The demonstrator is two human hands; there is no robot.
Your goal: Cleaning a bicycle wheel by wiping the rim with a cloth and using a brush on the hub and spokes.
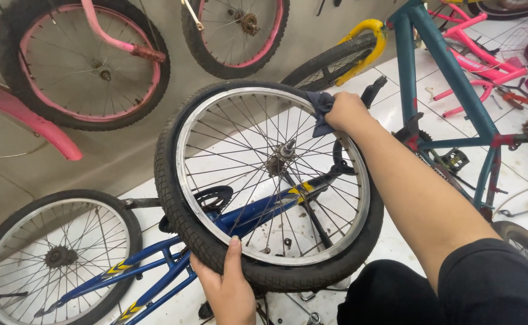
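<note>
At the far left, a pink-rimmed wheel [82, 63] leans on the wall, and a blue bicycle [155, 271] lies on the tiled floor [390, 96] under the work. The left hand [228, 289] grips the loose wheel [270, 186] at its lower edge; its fingers [235, 256] are pressed together over the black tyre, the thumb on the inner side. I think this grip keeps the wheel steady and tilted toward the person. Across the wheel, at the upper right of the silver rim, the right hand [345, 111] pinches a dark blue cloth [321, 108] against the metal, fingers closed around it, seemingly so the cloth can rub the rim. The wheel therefore sits between both hands. Further right stands a teal bicycle frame [450, 78].
</note>
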